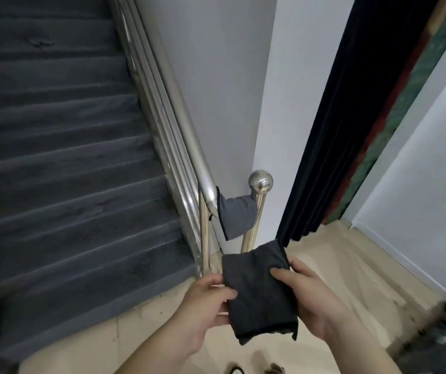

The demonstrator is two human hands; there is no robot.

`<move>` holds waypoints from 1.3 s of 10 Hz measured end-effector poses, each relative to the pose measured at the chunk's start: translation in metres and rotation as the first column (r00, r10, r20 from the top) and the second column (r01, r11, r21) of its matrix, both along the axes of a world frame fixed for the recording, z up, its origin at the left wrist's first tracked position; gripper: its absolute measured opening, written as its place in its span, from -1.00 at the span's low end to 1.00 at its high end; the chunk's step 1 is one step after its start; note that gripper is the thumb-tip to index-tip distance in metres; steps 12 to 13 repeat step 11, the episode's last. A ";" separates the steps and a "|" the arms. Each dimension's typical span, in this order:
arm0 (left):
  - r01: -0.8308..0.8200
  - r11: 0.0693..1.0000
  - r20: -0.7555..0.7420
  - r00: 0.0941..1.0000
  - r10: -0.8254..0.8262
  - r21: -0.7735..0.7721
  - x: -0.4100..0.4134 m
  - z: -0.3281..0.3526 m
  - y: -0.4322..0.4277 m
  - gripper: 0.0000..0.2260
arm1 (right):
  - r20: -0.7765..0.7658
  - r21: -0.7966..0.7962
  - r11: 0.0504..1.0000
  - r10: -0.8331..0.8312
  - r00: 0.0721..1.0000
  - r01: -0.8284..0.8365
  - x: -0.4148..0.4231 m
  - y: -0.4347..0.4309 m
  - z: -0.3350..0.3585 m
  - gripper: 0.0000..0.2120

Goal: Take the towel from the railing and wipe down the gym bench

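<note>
I hold a dark grey folded towel (257, 290) in front of me, low in the head view. My left hand (203, 311) grips its left edge with the thumb on top. On the other side my right hand (308, 298) pinches the right edge, thumb pressed onto the cloth. The steel railing (181, 109) runs down to a ball-topped post (260, 182) just beyond the towel. A second grey cloth (236, 217) hangs on the railing's lower end. The gym bench is not in view.
Grey carpeted stairs (62, 157) rise on the left. A white wall (216, 76) stands behind the railing, with a dark curtain (335, 130) to its right. Beige floor (351, 265) lies below. A dark blurred object (443, 336) sits at the lower right.
</note>
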State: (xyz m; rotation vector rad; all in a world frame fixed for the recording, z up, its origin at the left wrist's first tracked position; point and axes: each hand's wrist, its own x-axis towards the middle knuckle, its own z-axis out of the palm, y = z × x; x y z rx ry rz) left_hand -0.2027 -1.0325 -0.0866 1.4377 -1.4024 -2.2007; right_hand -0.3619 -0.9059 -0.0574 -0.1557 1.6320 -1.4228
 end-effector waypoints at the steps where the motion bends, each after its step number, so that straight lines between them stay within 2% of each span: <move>1: -0.058 0.997 -0.023 0.998 0.057 -0.046 -0.053 -0.002 -0.059 -0.80 | -0.025 0.032 0.999 0.034 0.999 -0.033 -0.060 -0.069 -0.008 -0.83; 4: -0.152 0.978 0.063 0.985 0.162 -0.141 -0.157 -0.020 -0.207 -0.79 | -0.034 0.082 0.996 -0.014 0.999 0.017 -0.151 -0.233 -0.037 -0.75; 5: -0.129 0.977 0.092 0.985 0.146 -0.167 -0.176 -0.033 -0.243 -0.76 | -0.139 0.092 0.995 -0.033 0.990 0.046 -0.158 -0.263 -0.047 -0.74; 6: -0.076 0.978 0.103 0.990 0.098 -0.197 -0.194 -0.042 -0.263 -0.72 | -0.319 0.131 0.989 -0.021 0.948 0.066 -0.160 -0.285 -0.050 -0.75; 7: 0.010 0.967 0.104 0.994 0.017 -0.255 -0.205 -0.054 -0.270 -0.69 | -0.527 0.232 0.972 0.108 0.843 0.020 -0.162 -0.296 -0.051 -0.74; 8: 0.267 0.843 0.252 0.954 -0.163 -0.466 -0.204 -0.065 -0.280 -0.67 | -0.621 0.568 0.823 0.439 0.650 -0.013 -0.162 -0.291 -0.065 -0.57; 9: 0.429 0.702 0.351 0.898 -0.265 -0.569 -0.200 -0.068 -0.291 -0.69 | -0.588 0.652 0.758 0.489 0.644 0.018 -0.158 -0.276 -0.079 -0.55; 10: 0.496 0.589 0.446 0.862 -0.242 -0.638 -0.204 -0.068 -0.292 -0.72 | -0.556 0.627 0.779 0.456 0.695 -0.009 -0.159 -0.258 -0.082 -0.59; 11: 0.500 0.490 0.432 0.865 -0.254 -0.714 -0.212 -0.067 -0.286 -0.82 | -0.557 0.500 0.866 0.325 0.764 -0.004 -0.170 -0.242 -0.078 -0.76; 13: 0.500 0.490 0.432 0.865 -0.254 -0.714 -0.212 -0.067 -0.286 -0.82 | -0.557 0.500 0.866 0.325 0.764 -0.004 -0.170 -0.242 -0.078 -0.76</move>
